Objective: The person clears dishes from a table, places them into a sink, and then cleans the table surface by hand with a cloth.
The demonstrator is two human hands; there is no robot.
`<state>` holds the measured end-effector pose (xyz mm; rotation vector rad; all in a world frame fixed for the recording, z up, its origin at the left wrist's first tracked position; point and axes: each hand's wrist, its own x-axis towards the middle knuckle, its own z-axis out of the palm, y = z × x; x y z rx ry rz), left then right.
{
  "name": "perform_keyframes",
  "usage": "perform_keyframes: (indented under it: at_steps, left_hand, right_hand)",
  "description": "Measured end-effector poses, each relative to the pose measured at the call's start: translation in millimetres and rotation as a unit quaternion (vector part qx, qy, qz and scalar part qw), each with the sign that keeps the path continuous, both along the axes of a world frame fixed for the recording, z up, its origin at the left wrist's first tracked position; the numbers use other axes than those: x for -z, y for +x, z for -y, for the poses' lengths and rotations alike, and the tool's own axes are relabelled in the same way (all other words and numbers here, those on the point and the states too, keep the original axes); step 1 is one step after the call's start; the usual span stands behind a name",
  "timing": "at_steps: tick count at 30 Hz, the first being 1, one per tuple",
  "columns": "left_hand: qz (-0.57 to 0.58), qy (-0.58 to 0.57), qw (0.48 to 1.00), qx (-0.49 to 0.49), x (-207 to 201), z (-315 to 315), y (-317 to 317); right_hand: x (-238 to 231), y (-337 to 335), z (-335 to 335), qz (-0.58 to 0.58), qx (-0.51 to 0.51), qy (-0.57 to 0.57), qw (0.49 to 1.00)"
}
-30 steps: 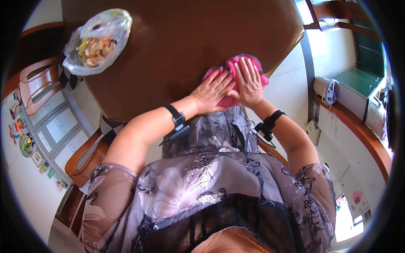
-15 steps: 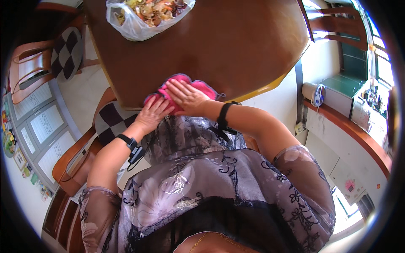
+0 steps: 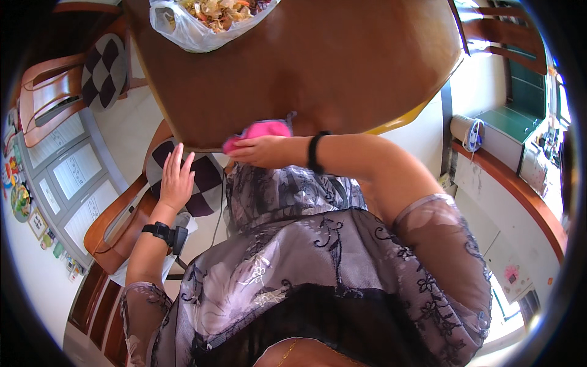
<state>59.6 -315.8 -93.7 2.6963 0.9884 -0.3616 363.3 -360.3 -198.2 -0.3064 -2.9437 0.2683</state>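
A bright pink cloth [image 3: 269,129] with a dark edging lies gathered at the near edge of the brown table [image 3: 244,79]. My right hand [image 3: 263,151] is on its near side, fingers toward the left and closed over the fabric; part of the cloth is hidden beneath the hand. To the left, off the tabletop, my left hand [image 3: 176,183] is raised with its fingers apart and nothing in it. Below that hand shows a chair with a checked cushion [image 3: 205,189].
A white plastic bag [image 3: 195,38] full of food scraps stands at the table's far left. Wooden chairs [image 3: 46,98] are on the left, another chair [image 3: 501,33] at the far right. A counter with a red-brown edge [image 3: 513,189] runs along the right.
My left hand has lifted off the cloth and moved left. The right hand has drawn the cloth toward the near edge, bunching it smaller.
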Motion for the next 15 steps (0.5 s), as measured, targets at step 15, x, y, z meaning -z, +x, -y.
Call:
perform_keyframes:
  at_steps: [15]
  left_hand:
    - [0.121, 0.032, 0.987, -0.105, 28, -16, 43]
  right_hand:
    - [50, 282, 118, 0.558, 0.235, -0.302, 0.736]
